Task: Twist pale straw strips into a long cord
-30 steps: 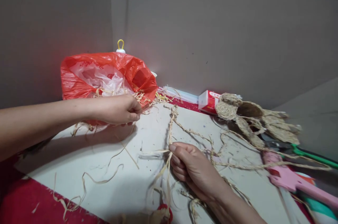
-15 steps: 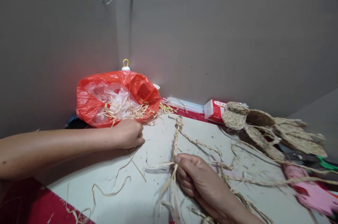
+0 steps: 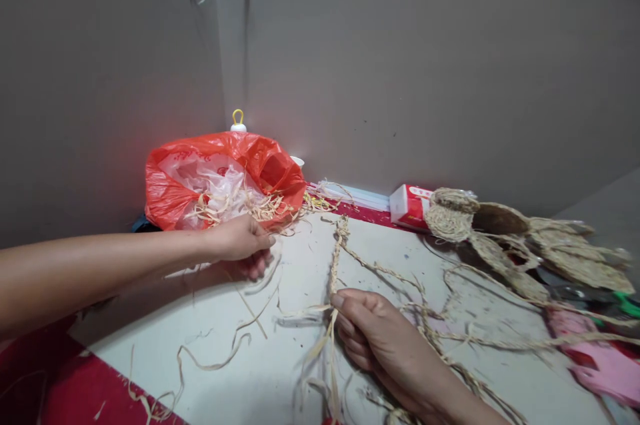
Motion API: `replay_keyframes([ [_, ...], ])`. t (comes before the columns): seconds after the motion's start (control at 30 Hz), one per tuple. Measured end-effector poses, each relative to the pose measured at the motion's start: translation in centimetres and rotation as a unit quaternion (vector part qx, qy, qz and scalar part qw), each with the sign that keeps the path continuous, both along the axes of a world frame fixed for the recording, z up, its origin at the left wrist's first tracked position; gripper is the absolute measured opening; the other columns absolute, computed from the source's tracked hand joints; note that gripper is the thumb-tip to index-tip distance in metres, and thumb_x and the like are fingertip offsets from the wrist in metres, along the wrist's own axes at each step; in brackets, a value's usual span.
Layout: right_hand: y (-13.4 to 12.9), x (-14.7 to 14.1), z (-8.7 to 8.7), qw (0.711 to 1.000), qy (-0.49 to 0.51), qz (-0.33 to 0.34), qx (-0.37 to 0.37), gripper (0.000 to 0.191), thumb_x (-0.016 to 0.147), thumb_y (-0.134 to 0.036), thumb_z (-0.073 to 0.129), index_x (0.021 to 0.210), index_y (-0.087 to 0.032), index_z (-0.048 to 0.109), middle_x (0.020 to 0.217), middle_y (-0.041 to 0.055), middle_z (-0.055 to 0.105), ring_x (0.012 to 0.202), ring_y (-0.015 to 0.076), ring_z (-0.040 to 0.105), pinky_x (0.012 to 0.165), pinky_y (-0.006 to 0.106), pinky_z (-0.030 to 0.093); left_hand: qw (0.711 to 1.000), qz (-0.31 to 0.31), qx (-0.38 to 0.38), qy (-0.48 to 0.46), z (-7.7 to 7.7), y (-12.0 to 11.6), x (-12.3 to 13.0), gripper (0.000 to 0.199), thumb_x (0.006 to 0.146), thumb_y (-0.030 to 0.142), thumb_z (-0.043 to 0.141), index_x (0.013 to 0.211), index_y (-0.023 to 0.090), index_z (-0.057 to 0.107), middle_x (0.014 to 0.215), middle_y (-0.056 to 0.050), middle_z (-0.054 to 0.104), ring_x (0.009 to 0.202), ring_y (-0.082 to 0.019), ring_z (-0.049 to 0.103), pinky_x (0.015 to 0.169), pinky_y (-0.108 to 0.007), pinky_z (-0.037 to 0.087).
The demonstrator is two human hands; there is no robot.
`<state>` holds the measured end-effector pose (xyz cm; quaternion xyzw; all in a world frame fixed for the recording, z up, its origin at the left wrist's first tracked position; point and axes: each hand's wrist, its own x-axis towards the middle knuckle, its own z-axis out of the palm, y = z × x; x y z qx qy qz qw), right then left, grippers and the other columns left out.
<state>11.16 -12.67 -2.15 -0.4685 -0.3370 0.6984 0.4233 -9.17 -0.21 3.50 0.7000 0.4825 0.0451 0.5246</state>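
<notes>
Near the middle of the white board, my right hand (image 3: 373, 335) pinches the lower end of a braided straw cord (image 3: 335, 261). Loose pale strands (image 3: 331, 355) hang below and to the left of its fingertips. My left hand (image 3: 243, 245) is just in front of the red plastic bag (image 3: 167, 195), its fingers curled together. A thin strand appears by its fingertips, but blur hides whether they grip it. Inside the bag lie white plastic and straw strips (image 3: 213, 210). A long wavy strip (image 3: 200, 365) lies on the board at the lower left.
Longer braided cord (image 3: 500, 343) runs across the right side. A red and white tissue box (image 3: 411, 206), woven straw pieces (image 3: 453, 221) and a pink object (image 3: 605, 365) sit at the right. Grey walls (image 3: 400, 65) stand behind. Red cloth (image 3: 80, 388) shows at lower left.
My left hand has risen slightly and turned, with its fingers less tightly closed. The thin strands near it have shifted on the board. My right hand keeps its pinch. The view has moved slightly.
</notes>
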Motion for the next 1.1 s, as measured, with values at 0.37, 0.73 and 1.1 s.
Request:
replay_keyframes([
  [0.37,0.1,0.0,-0.1,1.000,0.001,0.008,-0.002,0.046,0.077,-0.047,0.064,0.055,-0.019,0.036,0.043,-0.0096,0.031,0.036,0.0024,0.015,0.036,0.020,0.009,0.723,-0.485,0.488,0.059,1.1,-1.5,-2.2,0.010,0.083,0.015,0.051,0.080,0.021,0.058,0.084,-0.007,0.060,0.063,-0.015,0.049,0.051,-0.032,0.029],
  [0.73,0.1,0.1,0.3,1.000,-0.002,0.009,0.016,0.045,0.076,-0.046,0.064,0.053,-0.020,0.036,0.041,-0.0102,0.029,0.035,0.0026,0.016,0.035,0.020,0.008,0.814,-0.444,0.373,0.028,-0.2,-1.4,-2.6,0.013,0.085,0.015,0.047,0.076,0.019,0.056,0.090,-0.010,0.063,0.080,-0.017,0.056,0.070,-0.029,0.042],
  [1.1,0.1,0.1,0.1,1.000,0.003,0.009,0.016,0.044,0.078,-0.046,0.062,0.055,-0.020,0.036,0.043,-0.0103,0.030,0.035,0.0023,0.015,0.035,0.020,0.008,0.997,-0.022,-0.044,-0.061,2.0,-2.1,1.0,0.019,0.073,0.012,0.048,0.090,0.015,0.055,0.067,0.001,0.062,0.049,-0.010,0.055,0.050,-0.024,0.043],
])
